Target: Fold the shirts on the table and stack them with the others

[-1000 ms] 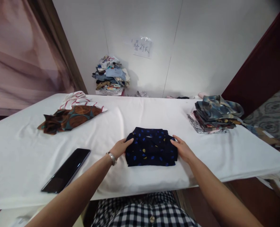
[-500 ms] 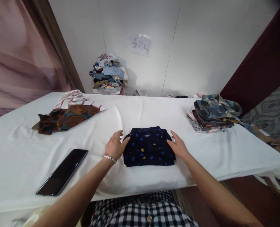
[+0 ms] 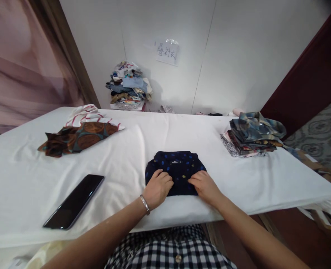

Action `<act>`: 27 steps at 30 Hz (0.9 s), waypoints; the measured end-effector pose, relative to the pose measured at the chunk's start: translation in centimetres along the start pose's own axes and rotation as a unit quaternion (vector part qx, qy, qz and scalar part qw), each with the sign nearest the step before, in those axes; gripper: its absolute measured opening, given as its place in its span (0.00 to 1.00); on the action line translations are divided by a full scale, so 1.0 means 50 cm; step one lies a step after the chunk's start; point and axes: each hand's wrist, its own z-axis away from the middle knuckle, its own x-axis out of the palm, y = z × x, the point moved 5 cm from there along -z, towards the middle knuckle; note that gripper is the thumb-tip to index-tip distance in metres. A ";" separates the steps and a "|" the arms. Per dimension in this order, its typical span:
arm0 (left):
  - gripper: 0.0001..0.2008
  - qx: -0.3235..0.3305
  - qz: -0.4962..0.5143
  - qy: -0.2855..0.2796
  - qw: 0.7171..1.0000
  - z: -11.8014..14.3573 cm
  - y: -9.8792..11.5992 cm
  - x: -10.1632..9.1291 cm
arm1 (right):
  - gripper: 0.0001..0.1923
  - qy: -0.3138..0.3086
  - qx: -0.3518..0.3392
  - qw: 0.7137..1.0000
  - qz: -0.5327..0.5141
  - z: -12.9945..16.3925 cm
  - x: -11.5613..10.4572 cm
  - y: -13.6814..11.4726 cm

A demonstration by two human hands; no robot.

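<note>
A folded navy shirt [image 3: 179,168] with blue and yellow spots lies flat near the table's front edge, its collar and label toward the far side. My left hand [image 3: 158,188] rests on its left front part, fingers curled and pinching the cloth. On the right front part, my right hand [image 3: 206,186] has its thumb and fingers closed on the fabric too. The fingertips of both hands are partly hidden.
A phone [image 3: 74,201] lies on the white-covered table [image 3: 120,157] at left. Behind it are a crumpled brown patterned garment [image 3: 83,139] and a white one with red stripes [image 3: 84,114]. Folded clothes [image 3: 252,134] are stacked at right; another clothes pile [image 3: 130,87] stands against the wall.
Both hands have moved from beside the shirt, where their fingers were apart, inward and nearer to me onto its front part, and have closed on the cloth.
</note>
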 end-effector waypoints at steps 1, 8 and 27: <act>0.11 -0.006 0.006 -0.003 1.000 0.008 0.000 0.005 | 0.23 -0.012 0.003 1.000 -0.006 0.006 0.007 -0.002; 0.15 -0.025 0.029 0.017 0.999 0.045 0.023 -0.009 | 0.27 0.016 0.035 0.998 -0.053 -0.017 -0.042 -0.047; 0.09 -0.008 -0.069 -0.047 0.996 -0.002 0.009 -0.002 | 0.16 -0.026 0.407 0.683 -0.606 0.087 0.026 -0.114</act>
